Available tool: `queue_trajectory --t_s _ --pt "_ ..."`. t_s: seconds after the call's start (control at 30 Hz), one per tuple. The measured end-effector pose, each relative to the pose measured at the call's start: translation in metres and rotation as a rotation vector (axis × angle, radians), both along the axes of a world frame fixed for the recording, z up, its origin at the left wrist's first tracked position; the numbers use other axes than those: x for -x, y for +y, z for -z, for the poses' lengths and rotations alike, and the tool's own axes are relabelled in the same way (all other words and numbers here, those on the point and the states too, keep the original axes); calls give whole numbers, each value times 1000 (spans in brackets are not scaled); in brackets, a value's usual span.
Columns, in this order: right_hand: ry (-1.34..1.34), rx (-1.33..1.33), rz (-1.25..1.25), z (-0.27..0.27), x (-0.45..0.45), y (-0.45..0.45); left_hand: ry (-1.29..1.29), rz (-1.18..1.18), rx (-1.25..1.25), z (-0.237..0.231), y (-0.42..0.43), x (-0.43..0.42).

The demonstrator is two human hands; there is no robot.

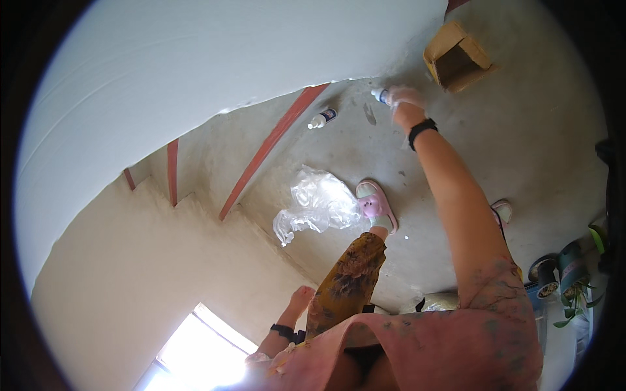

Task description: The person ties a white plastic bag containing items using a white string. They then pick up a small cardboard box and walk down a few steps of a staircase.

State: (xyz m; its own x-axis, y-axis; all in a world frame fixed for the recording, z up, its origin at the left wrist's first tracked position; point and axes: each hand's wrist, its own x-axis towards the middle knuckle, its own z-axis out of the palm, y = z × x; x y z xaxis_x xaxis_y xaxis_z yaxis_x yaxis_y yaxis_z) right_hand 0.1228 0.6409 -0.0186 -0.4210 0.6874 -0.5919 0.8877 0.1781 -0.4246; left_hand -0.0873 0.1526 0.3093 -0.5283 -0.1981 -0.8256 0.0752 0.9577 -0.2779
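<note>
My right hand (407, 97), blurred and seemingly in a clear plastic glove, reaches out low over the concrete floor. It is shut on a white bottle (381, 95) with a blue label, whose tip points away from the hand. A second white bottle (323, 119) with a dark label lies on its side on the floor to the left. Beside my bent knee is my left hand (302, 297), near the wall; its fingers look curled, but their inner side is hidden. A crumpled clear plastic bag (325, 198) rests on the floor against my pink slipper (374, 205).
A large pale surface (205, 54) with a rough edge overhangs red-brown struts (274, 141). An opened cardboard box (452, 58) sits beyond my right hand. Potted plants (572, 269) stand at the right. A bright window (205, 349) is at lower left.
</note>
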Motion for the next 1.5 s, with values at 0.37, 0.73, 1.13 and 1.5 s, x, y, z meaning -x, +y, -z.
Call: queue_trajectory --t_s 0.37,0.73,1.13,1.5 --pt "456 56 424 -163 -215 -131 -223 44 -228 -44 67 -10" --pt "529 -258 601 -403 -460 -23 -315 238 -285 -93 232 -138" --pt "1345 324 1502 -416 -537 250 -382 171 -379 -70 428 -276" --pt "1275 341 1665 -339 -619 542 -250 305 -456 -109 583 -312"
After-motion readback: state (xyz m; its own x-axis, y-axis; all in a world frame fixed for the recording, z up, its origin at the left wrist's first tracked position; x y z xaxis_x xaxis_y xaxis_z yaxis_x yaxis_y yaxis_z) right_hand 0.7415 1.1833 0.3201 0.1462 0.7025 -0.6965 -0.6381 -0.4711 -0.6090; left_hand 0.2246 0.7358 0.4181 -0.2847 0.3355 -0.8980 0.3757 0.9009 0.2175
